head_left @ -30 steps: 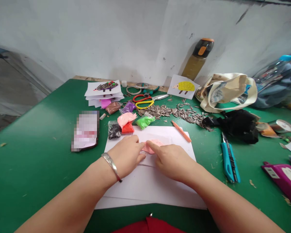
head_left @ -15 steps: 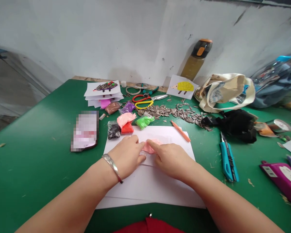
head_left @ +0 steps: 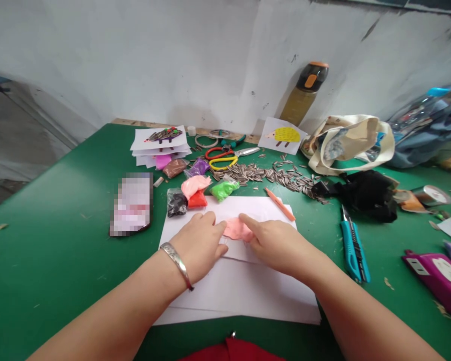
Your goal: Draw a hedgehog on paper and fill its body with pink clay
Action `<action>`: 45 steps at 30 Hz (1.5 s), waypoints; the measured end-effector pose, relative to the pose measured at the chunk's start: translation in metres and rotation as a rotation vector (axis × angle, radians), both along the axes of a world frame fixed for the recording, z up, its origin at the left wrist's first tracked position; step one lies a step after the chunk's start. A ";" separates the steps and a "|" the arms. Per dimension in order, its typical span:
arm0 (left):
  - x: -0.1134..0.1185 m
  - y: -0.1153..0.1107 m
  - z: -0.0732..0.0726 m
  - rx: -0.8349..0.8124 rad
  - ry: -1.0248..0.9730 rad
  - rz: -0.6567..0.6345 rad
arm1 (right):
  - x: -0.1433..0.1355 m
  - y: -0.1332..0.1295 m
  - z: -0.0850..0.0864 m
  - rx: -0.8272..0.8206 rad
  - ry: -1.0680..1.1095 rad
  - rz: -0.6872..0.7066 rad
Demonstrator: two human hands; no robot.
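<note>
We've got a flattened piece of pink clay on the small sheet, which lies on the larger white paper on the green table. Our left hand is at the clay's left edge: palm down, fingers bent, index tip touching, thumb resting on paper, not gripping. Our right hand has its index fingertip on the clay's upper right part, other fingers curled under; pressing contact only, no grasp that we can see. Can't tell what's under the curled fingers. Faint pencil lines just below the clay. Orange pen lies across the paper's upper right edge. Above the paper we see small bags: black, red under a pink one, green. Behind them, scissors and a spread of seeds. Phone sits to our left, screen blurred; blue utility knife to our right, blade out, well apart from both hands.
</note>
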State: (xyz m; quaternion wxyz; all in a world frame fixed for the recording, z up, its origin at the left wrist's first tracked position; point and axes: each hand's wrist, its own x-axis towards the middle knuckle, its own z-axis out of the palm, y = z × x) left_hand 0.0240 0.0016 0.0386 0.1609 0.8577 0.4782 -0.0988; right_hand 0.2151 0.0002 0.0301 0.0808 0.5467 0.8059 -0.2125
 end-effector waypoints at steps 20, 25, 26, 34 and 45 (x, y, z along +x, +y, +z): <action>0.002 -0.002 -0.001 -0.010 -0.008 0.055 | 0.001 0.001 -0.007 0.050 0.078 0.002; 0.002 -0.004 -0.001 -0.011 -0.007 0.057 | -0.002 -0.001 -0.011 0.065 0.039 0.021; 0.002 -0.004 -0.001 -0.010 -0.006 0.057 | -0.003 -0.002 -0.011 0.073 0.024 0.023; 0.002 -0.003 0.000 -0.008 0.003 0.055 | -0.003 -0.002 -0.007 0.069 0.051 0.026; 0.003 -0.003 0.001 -0.011 0.012 0.045 | 0.012 -0.002 -0.004 -0.043 0.125 -0.090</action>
